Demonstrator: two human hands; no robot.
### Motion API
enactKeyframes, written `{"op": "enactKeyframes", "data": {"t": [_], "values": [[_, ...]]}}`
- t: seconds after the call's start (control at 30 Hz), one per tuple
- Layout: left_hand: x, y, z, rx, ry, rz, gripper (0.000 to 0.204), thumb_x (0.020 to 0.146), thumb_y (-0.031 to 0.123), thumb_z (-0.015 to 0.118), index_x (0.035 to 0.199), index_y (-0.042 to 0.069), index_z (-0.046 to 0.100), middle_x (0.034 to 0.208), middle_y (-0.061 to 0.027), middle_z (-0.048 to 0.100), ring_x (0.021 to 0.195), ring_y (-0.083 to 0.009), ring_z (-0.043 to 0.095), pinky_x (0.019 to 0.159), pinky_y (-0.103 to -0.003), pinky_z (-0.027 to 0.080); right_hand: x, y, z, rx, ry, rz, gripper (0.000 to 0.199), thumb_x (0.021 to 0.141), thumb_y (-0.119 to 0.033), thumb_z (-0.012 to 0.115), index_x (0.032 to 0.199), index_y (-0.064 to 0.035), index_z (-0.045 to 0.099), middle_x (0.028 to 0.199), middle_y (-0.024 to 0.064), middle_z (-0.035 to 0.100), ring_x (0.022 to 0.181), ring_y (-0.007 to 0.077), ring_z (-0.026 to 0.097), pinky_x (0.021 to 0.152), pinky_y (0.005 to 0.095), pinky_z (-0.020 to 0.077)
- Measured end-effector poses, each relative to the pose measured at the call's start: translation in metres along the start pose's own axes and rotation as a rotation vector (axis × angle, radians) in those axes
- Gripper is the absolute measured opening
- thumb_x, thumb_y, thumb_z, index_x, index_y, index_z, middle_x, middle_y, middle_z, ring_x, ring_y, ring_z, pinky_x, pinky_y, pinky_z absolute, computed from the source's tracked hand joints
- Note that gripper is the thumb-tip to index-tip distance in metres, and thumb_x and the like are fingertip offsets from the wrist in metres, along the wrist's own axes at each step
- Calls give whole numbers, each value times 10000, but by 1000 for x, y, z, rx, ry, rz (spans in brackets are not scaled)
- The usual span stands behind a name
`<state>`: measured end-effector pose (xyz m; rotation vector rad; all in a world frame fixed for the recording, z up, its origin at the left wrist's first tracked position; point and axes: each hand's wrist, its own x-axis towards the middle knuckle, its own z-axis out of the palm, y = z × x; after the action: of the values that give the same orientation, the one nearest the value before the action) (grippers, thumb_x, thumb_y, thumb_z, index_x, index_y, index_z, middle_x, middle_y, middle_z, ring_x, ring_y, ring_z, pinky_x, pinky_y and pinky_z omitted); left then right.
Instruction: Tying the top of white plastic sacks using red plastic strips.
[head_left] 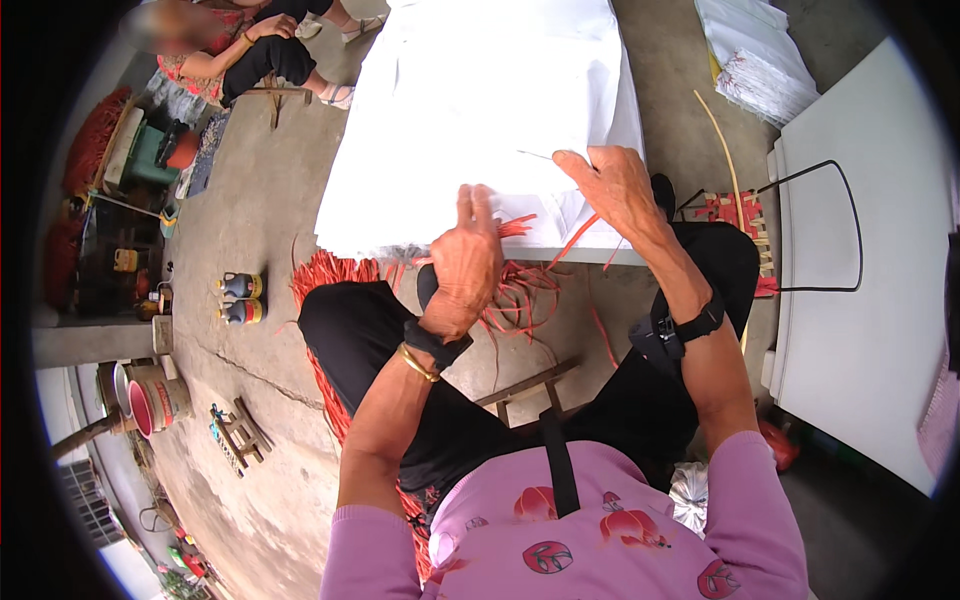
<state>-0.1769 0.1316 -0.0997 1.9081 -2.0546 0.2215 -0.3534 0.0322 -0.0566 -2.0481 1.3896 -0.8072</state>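
A wide stack of white paper sheets [480, 110] lies on a low surface in front of me. My left hand [466, 262] is at the stack's near edge with fingers pressed together, pinching thin red strips [520, 290] that hang in a bundle below the edge. My right hand [612, 185] rests spread on the near right corner of the white sheets, with a red strip running under it. Both wrists wear black bands, and the left one also has a gold bangle. I sit with black trousers and a pink flowered top.
More red strips [325, 270] lie on the concrete floor at my left knee. Two small bottles [240, 298] stand left of them. A white chest-like appliance [860, 260] stands at right. Another person [250, 50] sits at the far left. A small wooden stool [238, 432] lies lower left.
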Motion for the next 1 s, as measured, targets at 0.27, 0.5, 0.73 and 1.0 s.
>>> {"op": "enactKeyframes", "data": {"t": [0.27,0.5,0.73,1.0], "values": [[2,12,-30,-268,144,-7,502,690,92,668,1153,55,480,1057,-114,553,682,-305,617,529,-391,502,1,4,4,27,-32,83,553,796,-415,571,517,49,461,463,204,420,422,276,419,471,425,360],[27,-28,-4,-121,296,-457,347,695,-5,630,1028,61,557,925,-137,598,728,-330,609,631,-399,495,6,6,7,27,-31,44,547,789,-396,569,508,59,454,457,212,416,417,294,401,472,431,356],[28,36,-29,-303,265,-167,466,666,10,634,1108,108,525,1021,-108,575,713,-333,597,571,-400,478,5,-1,-10,-10,-7,12,512,786,-380,580,529,54,489,464,213,422,412,323,413,466,428,354],[8,6,-4,-319,328,-314,172,704,50,602,868,83,560,780,-113,540,639,-348,571,537,-435,452,-16,8,15,-113,16,-156,492,773,-395,608,511,16,538,487,205,495,471,365,515,499,451,403]]}}
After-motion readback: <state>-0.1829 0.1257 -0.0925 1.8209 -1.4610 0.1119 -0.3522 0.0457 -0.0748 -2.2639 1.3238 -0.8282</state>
